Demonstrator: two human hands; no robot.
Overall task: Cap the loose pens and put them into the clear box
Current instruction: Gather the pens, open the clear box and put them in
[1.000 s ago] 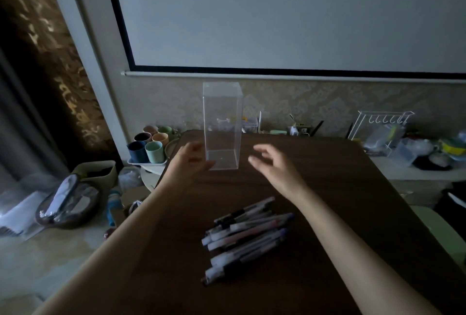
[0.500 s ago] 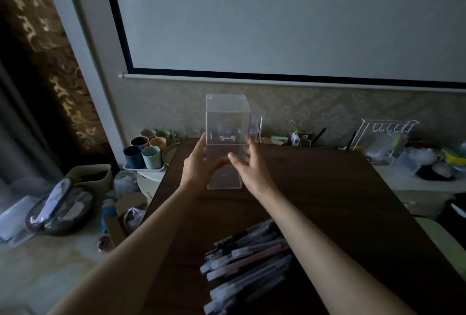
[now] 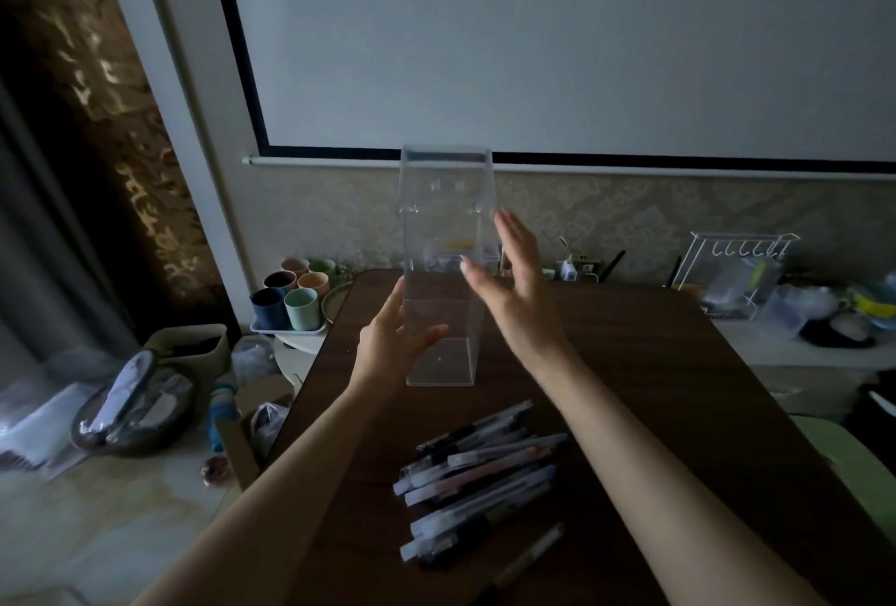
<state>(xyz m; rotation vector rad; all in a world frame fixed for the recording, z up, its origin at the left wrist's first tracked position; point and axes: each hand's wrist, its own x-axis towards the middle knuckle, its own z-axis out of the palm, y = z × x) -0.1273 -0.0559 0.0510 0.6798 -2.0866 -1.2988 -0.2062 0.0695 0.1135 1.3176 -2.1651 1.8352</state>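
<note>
A tall clear box (image 3: 443, 198) stands upright on the dark wooden table (image 3: 630, 363), just beyond the pens. My left hand (image 3: 390, 343) grips its lower left side, thumb across the front wall. My right hand (image 3: 514, 285) is flat with its fingers apart, right beside the box's right wall and holding nothing. A pile of several pens (image 3: 477, 474) lies on the table near me, between my forearms. One darker pen (image 3: 528, 557) lies apart, closer to the front edge. In this dim light I cannot tell which pens have caps.
Several coloured cups (image 3: 291, 300) stand on a tray off the table's far left corner. A white wire rack (image 3: 732, 266) and plastic containers (image 3: 780, 319) are on a shelf at the far right. A basket (image 3: 189, 348) and bags lie on the floor to the left.
The clear box has come nearer to me and the pens. My right hand has let go of it and opened; my left hand still holds its side.
</note>
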